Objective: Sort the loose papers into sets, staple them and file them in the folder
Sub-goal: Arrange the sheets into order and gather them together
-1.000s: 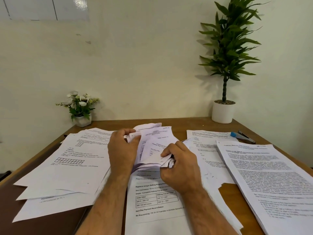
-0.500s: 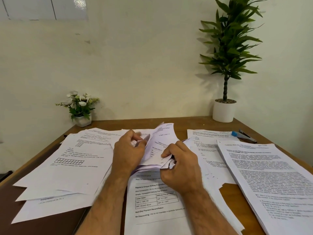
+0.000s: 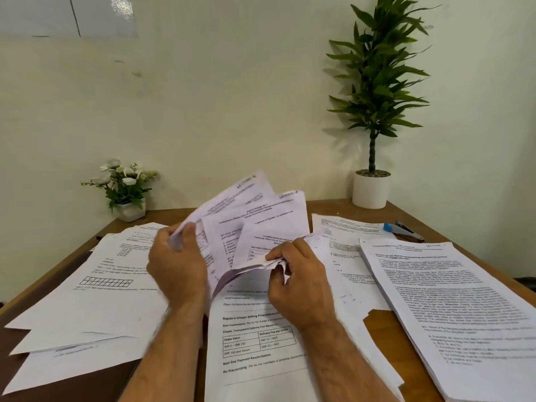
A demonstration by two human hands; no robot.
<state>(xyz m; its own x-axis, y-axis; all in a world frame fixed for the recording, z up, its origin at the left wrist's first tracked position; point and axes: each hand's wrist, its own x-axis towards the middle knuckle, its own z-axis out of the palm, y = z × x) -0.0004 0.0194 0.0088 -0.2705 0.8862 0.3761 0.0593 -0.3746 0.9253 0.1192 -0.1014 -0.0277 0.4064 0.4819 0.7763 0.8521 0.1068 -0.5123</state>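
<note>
Both hands hold a fanned bundle of printed sheets above the middle of the wooden table. My left hand grips the left edge of the raised top sheets between thumb and fingers. My right hand pinches the bundle's crumpled lower right corner. Under the hands lies a sheet with a small price table. A pile of papers spreads to the left, and a thick stack lies on the right. A blue stapler rests at the back right. No folder is in sight.
A small pot of white flowers stands at the back left corner. A tall green plant in a white pot stands at the back right against the wall. More loose sheets lie between the bundle and the right stack.
The left hand has lifted the top sheets up and fanned them apart, so the bundle now stands higher. The right hand keeps its pinch on the lower corner.
</note>
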